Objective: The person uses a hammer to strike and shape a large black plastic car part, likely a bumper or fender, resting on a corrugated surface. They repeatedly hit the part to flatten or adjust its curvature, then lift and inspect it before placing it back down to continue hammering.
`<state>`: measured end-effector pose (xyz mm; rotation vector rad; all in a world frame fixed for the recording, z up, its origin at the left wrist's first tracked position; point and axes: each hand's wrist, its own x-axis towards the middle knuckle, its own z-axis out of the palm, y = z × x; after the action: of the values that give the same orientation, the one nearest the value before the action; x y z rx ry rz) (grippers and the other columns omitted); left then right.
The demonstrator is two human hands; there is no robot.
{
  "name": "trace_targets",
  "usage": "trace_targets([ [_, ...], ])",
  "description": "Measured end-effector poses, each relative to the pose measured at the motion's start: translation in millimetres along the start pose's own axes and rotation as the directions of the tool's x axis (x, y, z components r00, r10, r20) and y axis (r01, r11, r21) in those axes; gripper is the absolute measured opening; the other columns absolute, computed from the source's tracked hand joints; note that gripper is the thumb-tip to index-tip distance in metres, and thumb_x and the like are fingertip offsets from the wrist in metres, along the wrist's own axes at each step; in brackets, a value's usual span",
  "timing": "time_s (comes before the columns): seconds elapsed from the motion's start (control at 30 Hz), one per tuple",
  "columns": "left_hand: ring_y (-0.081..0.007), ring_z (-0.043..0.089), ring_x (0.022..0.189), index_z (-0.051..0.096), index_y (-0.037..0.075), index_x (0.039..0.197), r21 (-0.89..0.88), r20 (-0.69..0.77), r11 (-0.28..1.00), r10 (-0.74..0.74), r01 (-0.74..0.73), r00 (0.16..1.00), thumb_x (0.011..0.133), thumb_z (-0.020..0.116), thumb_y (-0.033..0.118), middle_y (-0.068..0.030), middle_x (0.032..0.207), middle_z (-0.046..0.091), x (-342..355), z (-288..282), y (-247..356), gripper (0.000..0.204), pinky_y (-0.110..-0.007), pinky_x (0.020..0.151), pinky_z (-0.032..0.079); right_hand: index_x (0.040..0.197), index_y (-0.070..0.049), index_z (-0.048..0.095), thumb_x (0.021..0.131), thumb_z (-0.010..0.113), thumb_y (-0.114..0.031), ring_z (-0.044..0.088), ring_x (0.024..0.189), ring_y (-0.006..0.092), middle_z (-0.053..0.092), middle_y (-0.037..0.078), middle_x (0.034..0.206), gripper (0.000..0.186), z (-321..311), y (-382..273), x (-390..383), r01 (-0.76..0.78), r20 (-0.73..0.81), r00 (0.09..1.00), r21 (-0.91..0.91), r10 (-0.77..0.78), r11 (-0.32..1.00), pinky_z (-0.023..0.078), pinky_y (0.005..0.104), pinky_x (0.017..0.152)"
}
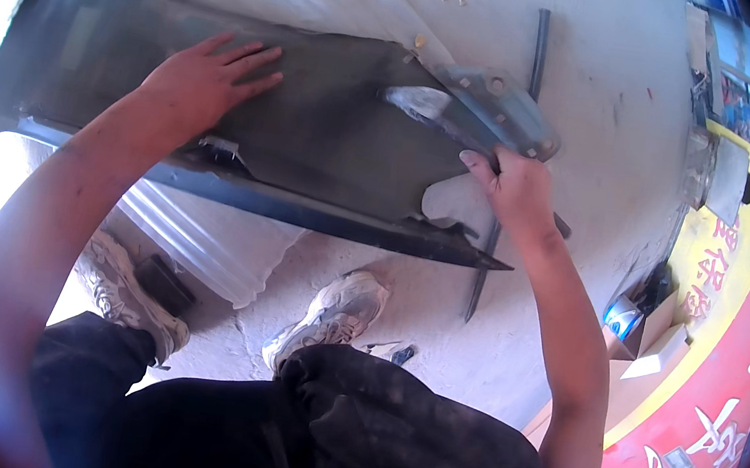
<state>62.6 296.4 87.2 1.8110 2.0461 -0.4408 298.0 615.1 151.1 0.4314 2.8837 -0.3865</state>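
Observation:
A large dark grey car body panel [342,126], probably a fender, lies across the view in front of me, with a long lower edge that tapers to a point at the right. My left hand [205,84] rests flat on its surface, fingers spread, holding nothing. At the panel's right end, my right hand [521,192] grips a narrow arm of it; the thumb lies on top and the other fingers curl out of sight beneath. Beside that arm is a whitish patch [419,103], and a bluish-grey flange with holes [492,98] runs along the far side.
Clear plastic sheeting [204,240] spreads under the panel. A dark rod [539,52] reaches out beyond it on the concrete floor. My shoes [341,310] stand close to the near edge. To the right are an open cardboard box [660,333], a can [622,317] and a red-and-yellow signboard [707,372].

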Motion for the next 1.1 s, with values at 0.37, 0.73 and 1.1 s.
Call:
trace_targets([
  [0.37, -0.0185, 0.025, 0.147, 0.03, 0.02, 0.152, 0.047, 0.041, 0.999, -0.001, -0.001, 0.999, 0.076, 0.075, 0.02, -0.0033, 0.162, 0.019, -2.1, -7.5, -0.2, 0.088, -0.041, 0.121, 0.02, 0.067, -0.002, 0.064, 0.087, 0.063, -0.056, 0.061, 0.057, 0.0378, 0.059, 0.016, 0.058, 0.057, -1.0, 0.2, -3.8, -0.085, 0.021, 0.996, 0.106, 0.083, 0.991, 0.049, 0.0427, 0.053],
  [0.73, -0.0219, 0.023, 0.148, 0.031, 0.02, 0.152, -0.14, 0.161, 0.99, -0.001, 0.024, 0.987, 0.085, 0.07, 0.025, -0.0047, 0.162, 0.016, -0.6, -35.4, -0.3, 0.077, -0.047, 0.119, 0.023, 0.075, 0.0, 0.061, 0.091, 0.063, -0.038, 0.057, 0.056, 0.0301, 0.057, 0.018, 0.063, 0.042, -24.9, 9.6, -53.6, -0.342, -0.054, 0.92, 0.38, 0.389, 0.86, 0.045, 0.0383, 0.055],
  [1.1, -0.0325, 0.063, 0.103, 0.063, 0.005, 0.117, -0.61, -0.173, 0.78, 0.036, -0.136, 0.984, 0.09, 0.064, 0.035, -0.0142, 0.108, 0.066, 3.9, -82.8, 72.0, 0.041, -0.043, 0.094, 0.048, 0.089, 0.001, 0.059, 0.097, 0.057, -0.03, 0.058, 0.066, 0.0329, 0.06, 0.016, 0.072, 0.032, 56.1, 63.6, -259.2, -0.844, -0.306, 0.344, 0.314, 0.888, 0.435, 0.045, 0.0431, 0.063],
])
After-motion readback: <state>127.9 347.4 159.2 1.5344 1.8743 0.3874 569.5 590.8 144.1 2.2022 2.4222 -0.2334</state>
